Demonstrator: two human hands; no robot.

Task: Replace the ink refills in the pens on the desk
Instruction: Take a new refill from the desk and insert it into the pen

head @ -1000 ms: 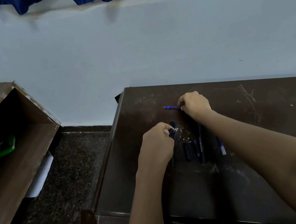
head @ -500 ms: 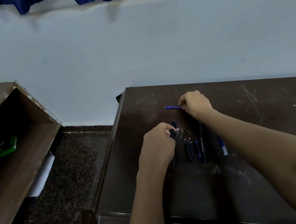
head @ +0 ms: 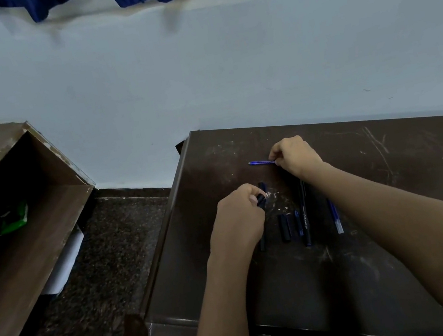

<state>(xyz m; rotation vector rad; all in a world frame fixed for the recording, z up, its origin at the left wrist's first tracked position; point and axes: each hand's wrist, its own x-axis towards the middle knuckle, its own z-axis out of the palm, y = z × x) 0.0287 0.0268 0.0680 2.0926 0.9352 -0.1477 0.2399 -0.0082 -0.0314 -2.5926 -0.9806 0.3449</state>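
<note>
While right hand [head: 294, 156] fingers pinch thin blue refill [head: 261, 162], left hand [head: 238, 220] grips dark pen barrel [head: 261, 197], scuffed brown desk [head: 387, 159]

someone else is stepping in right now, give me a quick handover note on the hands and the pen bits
Left hand: shut on a dark pen barrel, low over the desk.
Right hand: pinching a thin blue refill, which points left just above the desk.
On the desk between the arms: a dark cap piece, a whole black pen, a loose refill with a clear end.
Done: one pen is apart.
Left: probably slide the held refill into the barrel, close it, then do the others.
</note>
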